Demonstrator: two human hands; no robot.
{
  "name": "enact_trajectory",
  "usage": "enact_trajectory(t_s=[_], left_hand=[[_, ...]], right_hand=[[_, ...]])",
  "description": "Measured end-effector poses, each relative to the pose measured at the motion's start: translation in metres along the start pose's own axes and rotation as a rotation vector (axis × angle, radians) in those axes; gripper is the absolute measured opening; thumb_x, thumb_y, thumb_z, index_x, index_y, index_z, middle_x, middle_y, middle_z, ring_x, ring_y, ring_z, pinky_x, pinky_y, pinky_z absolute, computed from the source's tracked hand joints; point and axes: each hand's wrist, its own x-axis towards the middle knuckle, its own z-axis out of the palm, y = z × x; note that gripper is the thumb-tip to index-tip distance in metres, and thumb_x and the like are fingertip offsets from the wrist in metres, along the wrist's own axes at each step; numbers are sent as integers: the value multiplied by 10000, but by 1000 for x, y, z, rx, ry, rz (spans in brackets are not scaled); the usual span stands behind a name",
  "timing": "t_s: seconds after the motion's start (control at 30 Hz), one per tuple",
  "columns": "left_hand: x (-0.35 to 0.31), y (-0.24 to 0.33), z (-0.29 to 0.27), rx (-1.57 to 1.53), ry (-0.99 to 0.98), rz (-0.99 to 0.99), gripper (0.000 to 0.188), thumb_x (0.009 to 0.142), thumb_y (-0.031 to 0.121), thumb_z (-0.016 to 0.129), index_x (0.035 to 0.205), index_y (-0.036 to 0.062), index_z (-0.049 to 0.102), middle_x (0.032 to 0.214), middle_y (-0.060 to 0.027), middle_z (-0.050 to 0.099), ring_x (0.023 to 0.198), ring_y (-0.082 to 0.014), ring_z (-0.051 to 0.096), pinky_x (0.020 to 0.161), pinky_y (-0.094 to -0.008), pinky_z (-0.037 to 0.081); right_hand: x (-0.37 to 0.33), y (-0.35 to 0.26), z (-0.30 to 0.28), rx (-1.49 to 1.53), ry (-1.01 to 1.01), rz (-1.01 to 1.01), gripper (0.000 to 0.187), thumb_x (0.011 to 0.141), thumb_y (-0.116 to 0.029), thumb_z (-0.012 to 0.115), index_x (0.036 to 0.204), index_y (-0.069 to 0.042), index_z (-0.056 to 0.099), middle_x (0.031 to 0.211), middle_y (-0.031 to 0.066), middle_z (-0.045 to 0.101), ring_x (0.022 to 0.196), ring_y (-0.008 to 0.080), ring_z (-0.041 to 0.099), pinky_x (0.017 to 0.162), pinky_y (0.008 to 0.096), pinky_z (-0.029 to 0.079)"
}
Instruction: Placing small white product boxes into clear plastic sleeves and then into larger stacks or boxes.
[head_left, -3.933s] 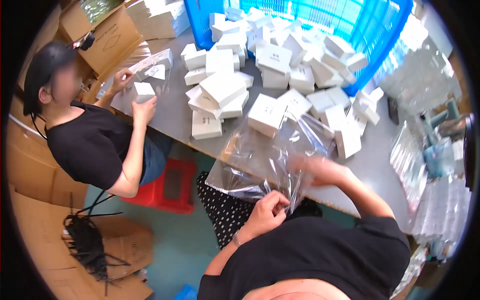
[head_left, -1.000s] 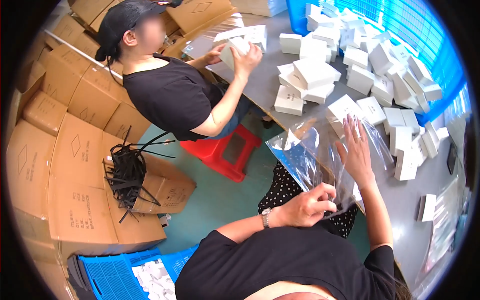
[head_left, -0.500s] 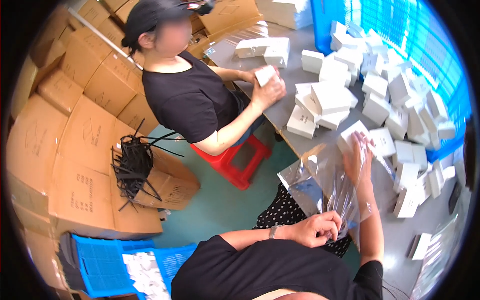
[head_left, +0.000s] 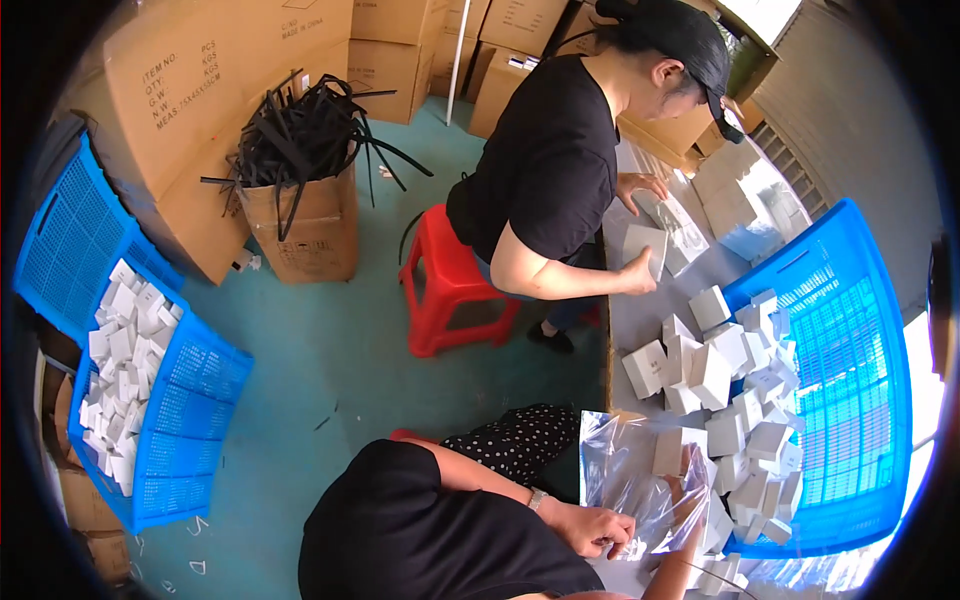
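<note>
My left hand (head_left: 592, 528), a wristwatch or bracelet at its wrist, has its fingers curled at the near edge of a clear plastic bag (head_left: 625, 470). The shiny film spreads from there over my right hand (head_left: 690, 488), which reaches in under it. Through the film my right hand shows at a small white box (head_left: 678, 450), its fingers partly hidden by glare. Just beyond lies a heap of similar white boxes (head_left: 745, 430), spilling from a blue plastic crate (head_left: 870, 400) tipped on its side on the grey table.
Across the table corner a co-worker on a red stool (head_left: 440, 285) handles a white box (head_left: 645, 250) beside a short row of boxes. A blue crate (head_left: 190, 430) of small white pieces stands on the floor at left. Black straps (head_left: 300, 140) overflow a carton (head_left: 310, 235).
My view has swung, bringing more floor and the left crate in. The bag now lies over the box at my right hand. The co-worker has moved a box to the row on the table.
</note>
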Motion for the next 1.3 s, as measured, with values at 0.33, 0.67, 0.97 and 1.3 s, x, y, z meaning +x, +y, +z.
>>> enact_trajectory(t_s=[0.33,0.67,0.97,1.3], left_hand=[[5,5,-2,88,-19,48,125,722,-84,556,794,14,583,1006,-84,516,774,-209,559,658,-327,450],[2,7,-3,40,-50,-55,150,706,-78,557,775,45,608,976,-73,539,788,-172,573,640,-284,460],[20,19,-16,-73,39,-448,188,743,-161,515,786,-12,620,1066,-99,536,753,-112,621,563,-222,561],[16,21,-2,38,-30,-383,181,709,-166,520,789,-31,611,1060,-115,528,727,-140,650,560,-253,612]], right_hand=[[1,-1,1,-82,120,38,676,659,-32,799,1305,-66,600,1352,182,577,1262,364,534,1035,424,446],[-8,34,28,-250,320,-230,469,734,-20,677,1198,-78,644,1227,130,659,1168,292,618,965,408,493],[10,33,19,30,305,-152,473,829,-264,700,1281,-144,624,1410,28,558,1323,235,500,1077,424,406],[-11,34,32,0,397,-115,373,823,-207,665,1192,-163,694,1313,32,636,1288,216,543,1121,424,381]])
